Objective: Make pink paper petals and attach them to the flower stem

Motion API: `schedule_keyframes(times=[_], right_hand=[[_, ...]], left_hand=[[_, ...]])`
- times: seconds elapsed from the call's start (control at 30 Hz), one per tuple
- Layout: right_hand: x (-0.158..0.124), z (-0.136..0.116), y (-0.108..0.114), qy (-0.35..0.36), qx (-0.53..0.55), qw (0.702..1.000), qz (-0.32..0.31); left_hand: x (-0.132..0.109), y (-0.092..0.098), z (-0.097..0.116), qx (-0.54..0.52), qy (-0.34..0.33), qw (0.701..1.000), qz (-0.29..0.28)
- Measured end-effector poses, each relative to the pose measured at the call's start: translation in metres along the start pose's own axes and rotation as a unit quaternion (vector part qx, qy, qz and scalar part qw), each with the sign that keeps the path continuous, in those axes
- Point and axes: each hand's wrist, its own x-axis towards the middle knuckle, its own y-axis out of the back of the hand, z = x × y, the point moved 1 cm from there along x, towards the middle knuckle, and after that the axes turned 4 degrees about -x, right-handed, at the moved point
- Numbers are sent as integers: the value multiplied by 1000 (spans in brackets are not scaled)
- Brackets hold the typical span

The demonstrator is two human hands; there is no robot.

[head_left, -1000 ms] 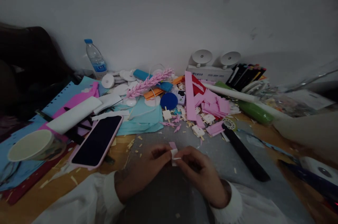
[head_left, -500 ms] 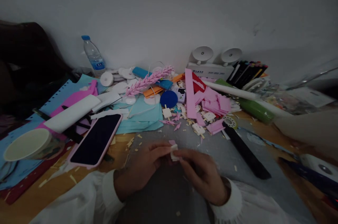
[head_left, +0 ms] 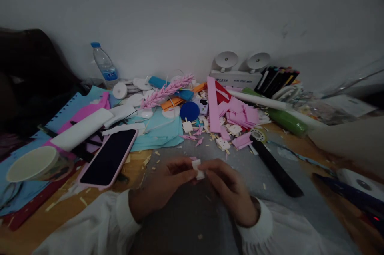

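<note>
Between my two hands, over the grey mat (head_left: 192, 215), is a small white piece (head_left: 198, 169) with a bit of pink showing at its edges. My left hand (head_left: 171, 183) pinches it from the left, thumb in front. From the other side, the fingertips of my right hand (head_left: 229, 187) close on its right edge. The exact kind of piece is too small and blurred to make out. Beyond the hands lie pink paper scraps (head_left: 243, 115), a long pink strip (head_left: 213, 105) and pale cards on short sticks (head_left: 223, 144).
At left are a phone (head_left: 109, 159), a paper cup (head_left: 33, 163) and a water bottle (head_left: 104, 65). A pink braided stem (head_left: 168, 91) lies over teal sheets (head_left: 162, 131). To the right are a black long-bladed cutter (head_left: 276, 167), a tape roll (head_left: 258, 135) and a dark blue glue gun (head_left: 351, 197).
The white piece has turned a little between my fingers. My left thumb has moved lower on it, and my right fingers have shifted along its edge. The view has shifted slightly.
</note>
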Motion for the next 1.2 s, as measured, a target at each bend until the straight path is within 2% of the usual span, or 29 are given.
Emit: schedule_keyframes(times=[0.1,0.2,0.4,0.73,0.9,1.13,1.2], right_hand=[[2,1,0,-41,59,997,-9],[3,1,0,-50,73,996,-9],[5,8,-6,-29,25,999,-14],[6,6,-8,-55,59,997,-8],[6,5,-7,-60,91,993,-37],[5,4,-4,-44,97,993,-58],[5,5,-3,-38,86,994,-59]], left_hand=[[0,0,1,37,-7,999,22],[0,-1,4,79,-19,996,36],[-1,-2,11,179,-46,983,-1],[0,-1,5,194,-36,980,-19],[-2,0,6,145,-10,989,-29],[1,0,-2,-17,29,998,-47],[2,0,-3,-32,38,998,-47]])
